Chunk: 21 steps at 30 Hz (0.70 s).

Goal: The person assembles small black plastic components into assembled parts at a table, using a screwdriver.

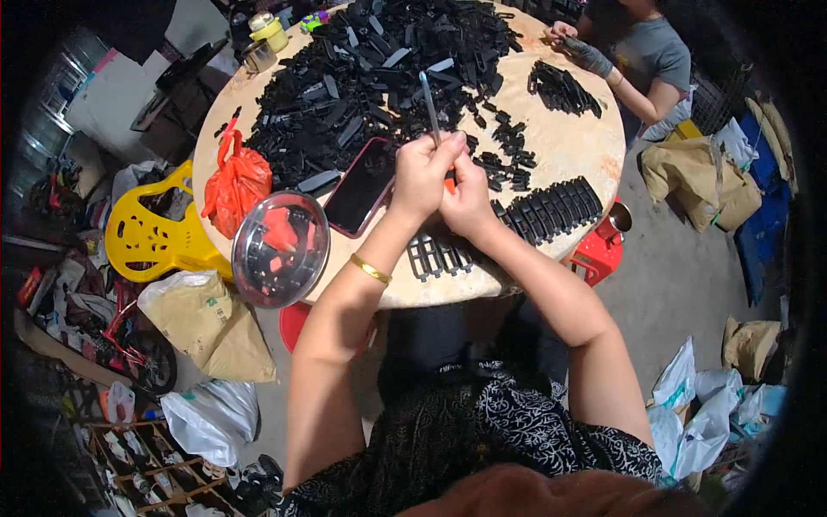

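My left hand (419,179) and my right hand (466,197) meet over the near part of the round table, both closed. A thin grey tool (429,102) with a narrow shaft sticks up from between them, pointing away from me. A bit of orange shows between the palms, perhaps its handle; the fingers hide the rest. Below and right of my hands, black slotted plastic parts (551,209) lie side by side in a row. Left of my left hand is a phone (360,187) with a dark screen. A large heap of black plastic pieces (345,99) spreads beyond my hands.
A clear bowl (280,250) with red pieces and a knotted red bag (238,183) sit at the table's left edge. A yellow chair (159,228) stands beyond it. Across the table, a person (650,60) works near a small black pile (564,88). Sacks (702,177) lie at right.
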Tool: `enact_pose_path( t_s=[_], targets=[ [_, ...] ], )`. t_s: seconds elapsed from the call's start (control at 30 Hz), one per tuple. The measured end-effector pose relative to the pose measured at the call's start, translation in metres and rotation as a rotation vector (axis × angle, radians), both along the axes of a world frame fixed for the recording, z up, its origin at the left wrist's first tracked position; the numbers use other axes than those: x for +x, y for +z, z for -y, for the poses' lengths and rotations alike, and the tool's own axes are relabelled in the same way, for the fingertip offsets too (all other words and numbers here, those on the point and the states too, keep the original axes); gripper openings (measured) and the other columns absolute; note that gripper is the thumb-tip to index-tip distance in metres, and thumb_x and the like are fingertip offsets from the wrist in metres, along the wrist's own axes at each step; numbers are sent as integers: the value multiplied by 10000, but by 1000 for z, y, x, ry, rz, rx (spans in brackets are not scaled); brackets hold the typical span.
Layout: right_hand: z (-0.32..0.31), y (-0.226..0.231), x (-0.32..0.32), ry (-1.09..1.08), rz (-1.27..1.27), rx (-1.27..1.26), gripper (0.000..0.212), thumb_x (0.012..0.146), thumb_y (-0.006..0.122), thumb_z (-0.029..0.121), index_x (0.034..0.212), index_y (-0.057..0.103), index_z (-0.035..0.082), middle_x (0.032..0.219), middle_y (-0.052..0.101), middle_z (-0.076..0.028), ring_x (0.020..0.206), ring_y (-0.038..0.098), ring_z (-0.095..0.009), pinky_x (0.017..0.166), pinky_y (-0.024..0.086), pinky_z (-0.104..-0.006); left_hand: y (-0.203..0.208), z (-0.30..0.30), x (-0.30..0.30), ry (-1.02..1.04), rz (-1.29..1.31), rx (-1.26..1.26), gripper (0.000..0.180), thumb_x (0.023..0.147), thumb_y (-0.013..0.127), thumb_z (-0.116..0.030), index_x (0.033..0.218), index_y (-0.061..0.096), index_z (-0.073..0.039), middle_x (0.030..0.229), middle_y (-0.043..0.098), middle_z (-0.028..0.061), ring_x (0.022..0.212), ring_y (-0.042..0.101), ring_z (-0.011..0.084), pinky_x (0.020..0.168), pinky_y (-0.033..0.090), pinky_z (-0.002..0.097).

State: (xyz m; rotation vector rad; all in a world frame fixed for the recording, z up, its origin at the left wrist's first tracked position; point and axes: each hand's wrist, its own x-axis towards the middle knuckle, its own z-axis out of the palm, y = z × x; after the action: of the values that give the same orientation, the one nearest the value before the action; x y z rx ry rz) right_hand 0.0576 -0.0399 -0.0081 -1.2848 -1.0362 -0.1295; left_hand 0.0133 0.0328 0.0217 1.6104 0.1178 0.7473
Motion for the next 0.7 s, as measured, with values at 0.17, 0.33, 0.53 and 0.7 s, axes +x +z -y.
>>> enact_pose_path(
  t_s=[0.17,0.33,0.53,0.7],
  targets=[
    [-3,-7,0,26,107,-5,293,770,574,76,1043,513,-10,750,601,-148,687,632,-219,585,475,-295,-6,-2,-10,72,10,26,267,859,558,-197,778,631,47,675,618,49,608,536,84,582,443,240],
    [-15,0,-6,54,78,-16,334,768,572,79,1090,510,16,799,603,-166,706,632,-261,617,485,-309,-3,-19,-13,115,-45,85,301,865,554,-230,734,631,29,647,616,55,592,538,83,558,440,247],
    [-11,-3,-9,52,13,-96,327,760,567,79,1077,515,18,769,604,-171,706,633,-297,600,489,-322,0,-11,-16,63,22,23,270,861,562,-204,744,631,29,669,611,45,626,524,66,575,433,233],
    [-17,-8,-12,14,59,54,324,747,585,96,1053,526,10,765,605,-170,695,635,-274,603,487,-313,-8,-14,-19,78,38,85,290,875,547,-246,752,614,7,674,567,3,611,489,58,554,391,204]
  ],
)
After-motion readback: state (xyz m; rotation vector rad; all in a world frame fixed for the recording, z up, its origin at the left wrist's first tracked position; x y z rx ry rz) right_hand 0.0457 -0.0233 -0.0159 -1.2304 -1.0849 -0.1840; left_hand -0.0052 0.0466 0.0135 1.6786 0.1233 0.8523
